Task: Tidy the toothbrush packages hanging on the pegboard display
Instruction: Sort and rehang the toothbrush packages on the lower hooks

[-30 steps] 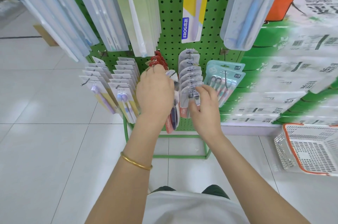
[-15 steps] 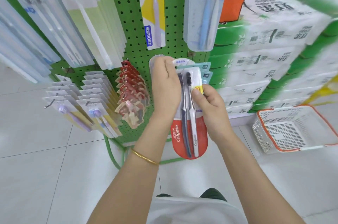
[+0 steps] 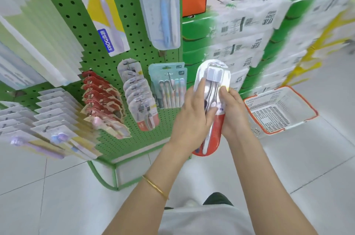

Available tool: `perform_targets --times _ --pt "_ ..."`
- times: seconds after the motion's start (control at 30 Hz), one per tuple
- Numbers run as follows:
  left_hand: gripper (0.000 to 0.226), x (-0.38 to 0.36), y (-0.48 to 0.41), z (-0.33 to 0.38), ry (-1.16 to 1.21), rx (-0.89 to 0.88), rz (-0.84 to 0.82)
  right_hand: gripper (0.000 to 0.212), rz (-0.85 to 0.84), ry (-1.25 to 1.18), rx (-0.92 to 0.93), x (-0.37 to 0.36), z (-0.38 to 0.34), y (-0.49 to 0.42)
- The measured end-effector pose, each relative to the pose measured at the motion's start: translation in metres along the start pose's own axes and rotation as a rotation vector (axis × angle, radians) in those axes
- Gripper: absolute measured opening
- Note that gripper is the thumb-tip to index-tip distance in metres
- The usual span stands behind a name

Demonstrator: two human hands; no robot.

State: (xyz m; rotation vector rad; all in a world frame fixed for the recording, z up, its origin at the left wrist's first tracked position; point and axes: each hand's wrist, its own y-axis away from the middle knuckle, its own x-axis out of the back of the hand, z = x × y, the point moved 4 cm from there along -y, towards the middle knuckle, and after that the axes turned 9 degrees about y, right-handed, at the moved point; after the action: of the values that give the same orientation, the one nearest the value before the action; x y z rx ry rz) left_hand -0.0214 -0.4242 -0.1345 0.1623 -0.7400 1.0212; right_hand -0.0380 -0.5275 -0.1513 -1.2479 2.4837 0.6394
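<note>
Both my hands hold a red-and-white toothbrush package (image 3: 211, 73) away from the green pegboard (image 3: 132, 46), to its right. My left hand (image 3: 194, 117) grips its left side, fingers lying over the front. My right hand (image 3: 233, 112) holds the right edge, thumb on the front. On the board hang a row of matching grey-and-red packages (image 3: 140, 98), a row of red packages (image 3: 101, 98), a teal multi-brush pack (image 3: 169, 87) and white card packs (image 3: 50, 112) at the lower left.
A white basket with an orange rim (image 3: 278, 110) sits on the tiled floor at the right. Stacked green-and-white tissue packs (image 3: 249, 29) rise behind my hands. Long toothbrush packs (image 3: 161, 6) hang on the upper pegboard. The stand's green base frame (image 3: 107, 175) juts over the floor.
The package came off its peg and moved right, away from the board, in both hands. It now shows its back. My view swung right.
</note>
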Motion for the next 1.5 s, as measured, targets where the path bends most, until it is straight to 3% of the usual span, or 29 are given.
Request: perform_targets --times 0.2,0.33,0.6,0.73,0.8,0.87,0.93,1.0,1.2,1.3,1.5 --pt "0.078 -0.011 0.002 -0.010 -0.080 -0.009 -0.298 0.012 0.130 -0.094 -0.051 0.019 0.002 -0.018" --pt "0.100 -0.009 0.002 -0.012 -0.149 0.039 -0.453 0.008 0.161 -0.113 -0.056 0.021 0.002 -0.025" --pt "0.119 -0.001 -0.008 -0.009 -0.362 -0.004 -0.424 0.017 0.136 -0.164 -0.094 0.017 0.005 -0.030" --pt "0.113 -0.002 -0.015 -0.010 -0.263 0.041 -0.472 0.050 -0.047 -0.180 -0.195 0.012 0.008 -0.035" --pt "0.108 -0.001 -0.016 -0.010 -0.070 0.160 -0.541 0.053 -0.125 -0.132 -0.157 0.011 0.004 -0.034" --pt "0.098 0.000 -0.015 -0.008 0.104 0.232 -0.568 0.044 -0.075 -0.027 -0.124 0.013 0.002 -0.032" --pt "0.085 0.002 -0.016 -0.010 0.237 0.275 -0.538 0.025 0.000 0.081 -0.075 0.015 0.002 -0.031" --pt "0.070 0.004 -0.017 -0.016 0.374 0.335 -0.493 0.021 0.053 0.177 -0.016 0.017 0.001 -0.031" --pt "0.022 0.012 -0.015 -0.034 0.618 0.482 -0.366 0.018 -0.078 0.271 0.027 0.016 -0.001 -0.029" --pt "0.012 0.023 -0.021 -0.034 0.678 0.518 -0.224 0.019 -0.221 0.306 -0.012 0.010 0.006 -0.026" --pt "0.017 0.057 -0.034 -0.034 0.708 0.403 0.156 0.033 -0.490 0.340 -0.131 -0.001 0.022 -0.018"
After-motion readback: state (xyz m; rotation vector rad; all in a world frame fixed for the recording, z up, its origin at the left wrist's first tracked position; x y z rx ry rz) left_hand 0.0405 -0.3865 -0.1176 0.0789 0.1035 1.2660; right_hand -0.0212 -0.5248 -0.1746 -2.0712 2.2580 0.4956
